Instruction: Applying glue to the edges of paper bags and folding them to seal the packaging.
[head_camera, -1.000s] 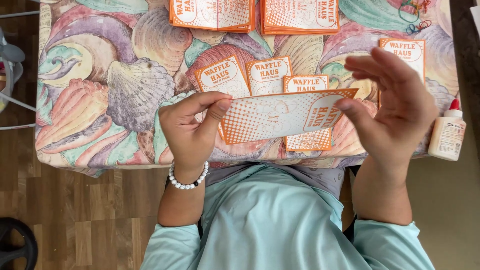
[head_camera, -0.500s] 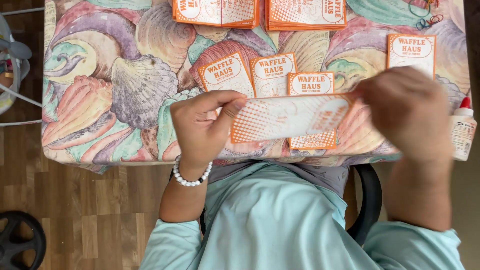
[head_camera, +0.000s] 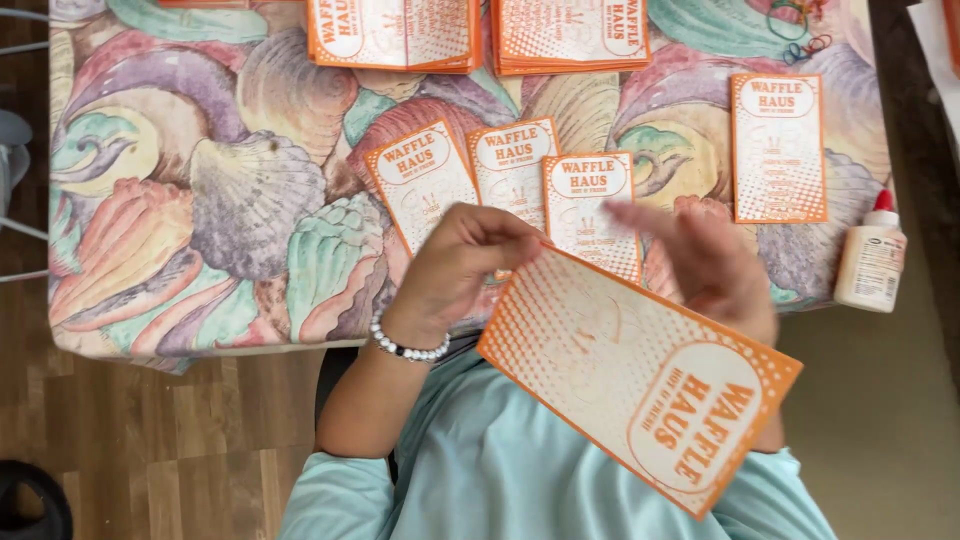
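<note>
My left hand (head_camera: 455, 270), with a white bead bracelet (head_camera: 405, 345) on the wrist, pinches the top left corner of an orange and white printed card (head_camera: 640, 380). The card slants down to the right over my light blue shirt. My right hand (head_camera: 710, 260) is blurred, just above the card's upper edge, with its fingers stretched out and apart; the card hides its wrist. Beyond my hands, three matching cards (head_camera: 510, 165) lie fanned side by side on the shell-patterned tablecloth (head_camera: 200, 200).
Another card (head_camera: 778, 145) lies alone at the right. Two stacks of cards (head_camera: 395, 30) (head_camera: 570, 30) sit at the far edge. A glue bottle with a red cap (head_camera: 870, 260) stands at the table's right corner. Rubber bands (head_camera: 800, 30) lie far right. Wooden floor lies to the left.
The card was held level between both hands. My right hand has come off it, and the card has swung down to the right, held only by my left hand.
</note>
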